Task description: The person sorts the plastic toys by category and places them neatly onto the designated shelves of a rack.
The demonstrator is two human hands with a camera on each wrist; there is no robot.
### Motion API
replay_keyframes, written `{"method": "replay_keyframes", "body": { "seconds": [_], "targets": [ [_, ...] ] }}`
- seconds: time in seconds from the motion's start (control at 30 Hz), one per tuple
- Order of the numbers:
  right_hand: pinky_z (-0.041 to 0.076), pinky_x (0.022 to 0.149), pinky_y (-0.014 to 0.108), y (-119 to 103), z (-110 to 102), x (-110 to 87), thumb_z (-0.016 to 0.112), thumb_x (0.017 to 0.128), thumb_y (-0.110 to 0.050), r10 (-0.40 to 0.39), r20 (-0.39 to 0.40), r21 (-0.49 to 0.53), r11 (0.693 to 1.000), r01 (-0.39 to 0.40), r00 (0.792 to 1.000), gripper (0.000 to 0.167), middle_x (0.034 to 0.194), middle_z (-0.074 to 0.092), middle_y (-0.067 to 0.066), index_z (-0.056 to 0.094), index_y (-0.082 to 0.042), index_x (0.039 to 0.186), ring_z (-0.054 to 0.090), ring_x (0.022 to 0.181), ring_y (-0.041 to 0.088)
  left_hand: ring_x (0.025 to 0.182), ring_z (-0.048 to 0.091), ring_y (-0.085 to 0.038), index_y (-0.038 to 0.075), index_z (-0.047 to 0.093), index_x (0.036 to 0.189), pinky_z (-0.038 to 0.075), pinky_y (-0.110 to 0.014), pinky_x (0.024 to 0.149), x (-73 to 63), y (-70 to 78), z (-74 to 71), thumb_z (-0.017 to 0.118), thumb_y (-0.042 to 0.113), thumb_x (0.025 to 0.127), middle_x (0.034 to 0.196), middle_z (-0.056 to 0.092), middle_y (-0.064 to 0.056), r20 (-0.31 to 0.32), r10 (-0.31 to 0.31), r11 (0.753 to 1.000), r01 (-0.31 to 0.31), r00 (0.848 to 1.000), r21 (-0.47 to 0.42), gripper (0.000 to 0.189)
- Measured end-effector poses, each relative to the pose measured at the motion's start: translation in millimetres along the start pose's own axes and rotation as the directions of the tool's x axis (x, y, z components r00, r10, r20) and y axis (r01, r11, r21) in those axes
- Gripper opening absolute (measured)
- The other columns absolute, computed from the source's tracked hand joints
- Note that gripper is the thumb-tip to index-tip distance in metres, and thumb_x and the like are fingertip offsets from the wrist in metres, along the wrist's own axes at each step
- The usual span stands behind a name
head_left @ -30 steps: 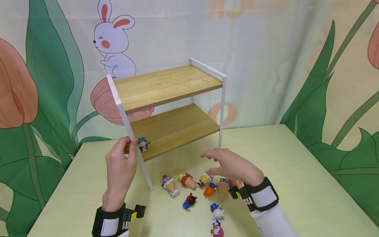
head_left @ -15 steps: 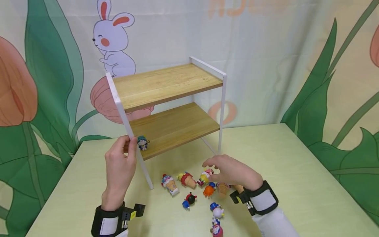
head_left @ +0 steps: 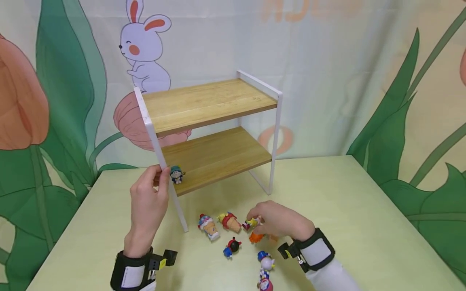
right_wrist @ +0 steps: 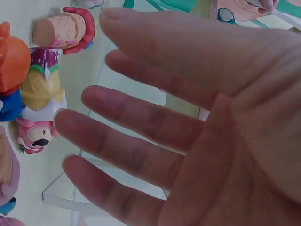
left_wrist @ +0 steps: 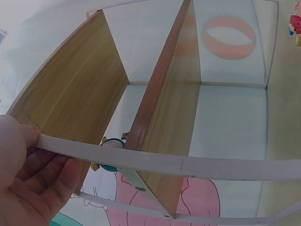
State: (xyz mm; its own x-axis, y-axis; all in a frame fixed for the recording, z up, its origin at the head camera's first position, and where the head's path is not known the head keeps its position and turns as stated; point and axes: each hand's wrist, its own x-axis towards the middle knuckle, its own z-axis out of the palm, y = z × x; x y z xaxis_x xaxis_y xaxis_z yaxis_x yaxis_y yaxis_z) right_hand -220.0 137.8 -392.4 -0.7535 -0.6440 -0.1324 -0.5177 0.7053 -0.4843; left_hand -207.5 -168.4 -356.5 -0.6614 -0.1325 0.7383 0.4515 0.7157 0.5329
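My left hand (head_left: 149, 198) pinches the front left post (head_left: 156, 147) of a two-tier shelf with wooden boards and a white frame. Just right of its thumb, a small figurine in a green hat (head_left: 176, 174) stands on the lower board (head_left: 218, 155). Low over the toys, my right hand (head_left: 282, 220) has its fingers spread, with nothing held. Its fingertips are right by a yellow cone figurine with a pink head (right_wrist: 40, 89) lying on its side. An orange figurine with a blue part (right_wrist: 13, 59) lies beside that one. The right hand partly covers these toys in the head view.
Left of the right hand lie a blue-topped cone figurine (head_left: 209, 227) and a red cone figurine (head_left: 230, 222). Nearer are a black, red and blue figurine (head_left: 232, 247), a white one in a blue hat (head_left: 266, 262) and a pink one (head_left: 265, 284). A printed curtain (head_left: 320, 81) hangs behind the table.
My right hand has come down and slightly toward the near side, over the yellow and orange figurines. The left hand has kept its place on the shelf post.
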Motion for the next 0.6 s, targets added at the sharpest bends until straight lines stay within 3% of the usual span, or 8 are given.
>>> {"method": "replay_keyframes", "body": {
  "seconds": [0.2,0.33,0.47,0.6],
  "targets": [
    [0.051,0.059,0.023,-5.7,5.6,3.4,0.07,0.09,-0.007,0.032,0.04,0.03,0.999,-0.033,0.999,0.03,0.115,0.063,0.012,0.067,-0.004,0.119,0.063,0.051,0.019,0.072,0.061,-0.025,-0.006,0.063,0.104,0.039,-0.008,0.067,0.3,-1.0,-3.1,0.062,0.006,0.096,0.086,0.064,-0.015,-0.007,-0.01,1.0,0.01,1.0,-0.001,0.015],
    [0.048,0.049,0.022,-4.6,10.8,5.5,0.071,0.088,-0.006,0.049,0.062,0.011,0.999,-0.049,0.997,0.027,0.114,0.066,0.01,0.069,-0.004,0.115,0.06,0.049,0.016,0.073,0.061,-0.025,-0.006,0.064,0.104,0.04,-0.009,0.068,-0.3,-1.3,-2.2,0.062,0.007,0.096,0.086,0.065,-0.015,-0.004,-0.009,1.0,0.009,1.0,-0.008,0.015],
    [0.047,0.048,0.023,-1.6,15.5,7.2,0.073,0.085,-0.004,0.038,0.064,-0.01,0.999,-0.037,0.997,0.023,0.107,0.067,0.008,0.072,-0.003,0.108,0.057,0.059,0.01,0.073,0.061,-0.024,-0.006,0.064,0.104,0.043,-0.011,0.067,-1.5,-0.8,-0.7,0.062,0.007,0.096,0.086,0.065,-0.014,0.004,-0.007,1.0,0.007,1.0,-0.011,0.016],
    [0.047,0.055,0.023,-1.4,18.8,8.4,0.075,0.084,-0.006,0.014,0.053,-0.064,0.998,-0.01,0.998,0.018,0.097,0.068,0.003,0.074,-0.004,0.102,0.054,0.07,0.009,0.072,0.061,-0.023,-0.006,0.064,0.104,0.043,-0.012,0.066,-1.4,0.3,-0.5,0.063,0.006,0.095,0.085,0.065,-0.014,0.007,-0.007,1.0,0.007,1.0,-0.011,0.015]
  ]
}}
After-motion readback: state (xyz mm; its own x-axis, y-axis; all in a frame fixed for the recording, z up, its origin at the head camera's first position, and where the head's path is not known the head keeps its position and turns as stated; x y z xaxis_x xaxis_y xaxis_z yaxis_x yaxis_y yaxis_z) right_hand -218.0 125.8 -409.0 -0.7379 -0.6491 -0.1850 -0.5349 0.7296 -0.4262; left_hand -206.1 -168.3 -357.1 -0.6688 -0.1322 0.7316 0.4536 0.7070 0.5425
